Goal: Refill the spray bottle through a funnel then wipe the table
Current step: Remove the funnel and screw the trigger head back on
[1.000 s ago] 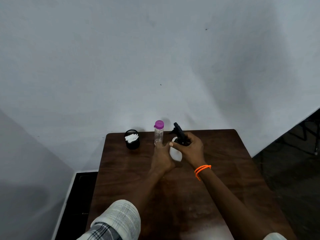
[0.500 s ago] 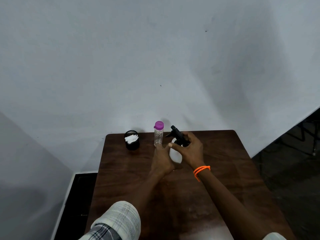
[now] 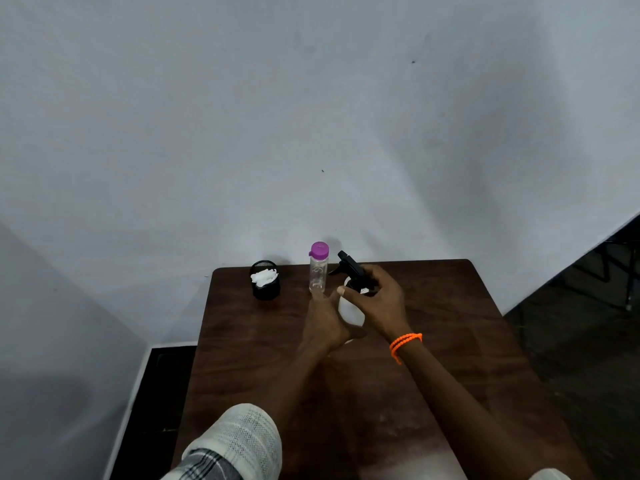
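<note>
From the head view, just above the frame's centre, my left hand (image 3: 323, 325) wraps the white body of the spray bottle (image 3: 349, 311) on the brown table (image 3: 450, 306). My right hand (image 3: 379, 301) has its fingers clamped around the black trigger head (image 3: 349, 265). Just left of it stand a clear bottle with a purple cap (image 3: 318, 270) and a black cup of white tissue (image 3: 265, 280).

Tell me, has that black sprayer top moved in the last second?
Yes. The black sprayer top has swung left, its nozzle now closer to the purple-capped bottle, turned by the right hand.
</note>
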